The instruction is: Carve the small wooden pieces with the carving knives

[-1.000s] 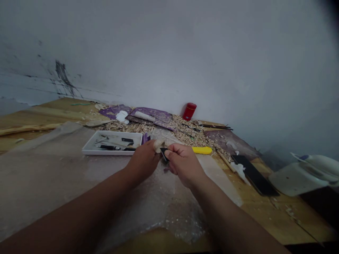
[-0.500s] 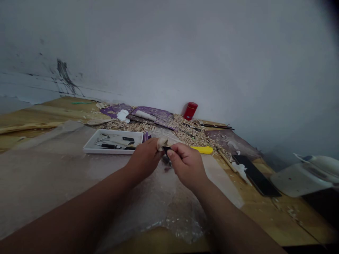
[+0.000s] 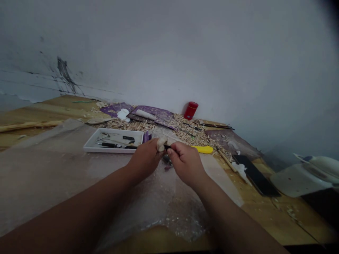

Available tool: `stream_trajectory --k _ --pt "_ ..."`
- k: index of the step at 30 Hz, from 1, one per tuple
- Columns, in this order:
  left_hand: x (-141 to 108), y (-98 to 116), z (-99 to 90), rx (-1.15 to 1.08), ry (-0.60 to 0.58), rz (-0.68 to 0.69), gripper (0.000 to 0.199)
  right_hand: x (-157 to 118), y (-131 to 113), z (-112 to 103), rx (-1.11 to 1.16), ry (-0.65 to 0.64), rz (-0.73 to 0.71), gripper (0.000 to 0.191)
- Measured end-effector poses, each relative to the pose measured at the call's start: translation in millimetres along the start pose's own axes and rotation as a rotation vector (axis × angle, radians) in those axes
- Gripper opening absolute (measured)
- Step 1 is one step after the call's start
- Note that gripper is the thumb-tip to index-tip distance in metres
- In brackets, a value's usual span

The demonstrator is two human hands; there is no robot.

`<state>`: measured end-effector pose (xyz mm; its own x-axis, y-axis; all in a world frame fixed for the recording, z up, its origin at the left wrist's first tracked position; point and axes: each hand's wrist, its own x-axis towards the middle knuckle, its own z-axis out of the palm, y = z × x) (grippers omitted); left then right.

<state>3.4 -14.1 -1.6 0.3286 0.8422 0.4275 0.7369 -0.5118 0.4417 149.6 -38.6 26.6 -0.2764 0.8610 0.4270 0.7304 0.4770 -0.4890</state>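
Note:
My left hand point(image 3: 147, 157) is closed around a small pale carved piece point(image 3: 161, 144), whose top shows above the fingers. In my right hand point(image 3: 186, 161) is a small dark tool point(image 3: 166, 147), pinched between thumb and fingers, with its tip against the right side of the pale piece. The two hands nearly touch, above the plastic sheet point(image 3: 66, 176). Beyond my right hand lies a yellow handle point(image 3: 203, 149). Left of my left hand, a white tray point(image 3: 90, 146) holds a black pen-like tool point(image 3: 108, 145) and other small tools.
Wood shavings point(image 3: 185, 135) lie heaped along the wall with purple sheets point(image 3: 153, 112). A red can point(image 3: 190, 110) stands at the back. To the right are a dark phone point(image 3: 258, 178), thin sticks point(image 3: 226, 159) and a white container point(image 3: 293, 180).
The dark tool in my right hand has turned, so its blade shows less against the pale piece. Both hands have otherwise hardly moved.

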Motion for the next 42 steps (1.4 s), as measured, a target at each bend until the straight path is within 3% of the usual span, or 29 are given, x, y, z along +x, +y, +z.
stream_trajectory --k 8,16,21,24,30,34,37,42 --pt "0 -2 1.3 0.017 -0.015 0.005 0.022 2 1 5 0.386 -0.085 0.201 0.020" --pt "0 -1 0.7 -0.002 0.024 -0.011 0.018 2 0 15 0.925 -0.126 0.439 0.017" --pt "-1 -2 2.2 0.005 0.061 0.030 0.017 1 -5 14 1.242 -0.260 0.520 0.018" --pt "-1 -2 1.8 0.022 0.080 0.037 0.015 0 -2 12 1.159 -0.250 0.445 0.018" --pt "0 1 -2.7 0.045 0.056 0.027 0.022 -5 0 0 0.218 0.087 0.028 0.018" --pt "0 1 -1.8 0.055 0.041 0.029 0.024 -5 -1 -3 -0.095 0.076 -0.098 0.019" --pt "0 0 -0.5 0.045 0.036 0.012 0.021 -3 -1 -2 -0.050 0.022 -0.049 0.018" --pt "-1 0 -1.1 0.021 0.043 -0.007 0.018 -2 -1 3 0.326 -0.045 0.139 0.021"
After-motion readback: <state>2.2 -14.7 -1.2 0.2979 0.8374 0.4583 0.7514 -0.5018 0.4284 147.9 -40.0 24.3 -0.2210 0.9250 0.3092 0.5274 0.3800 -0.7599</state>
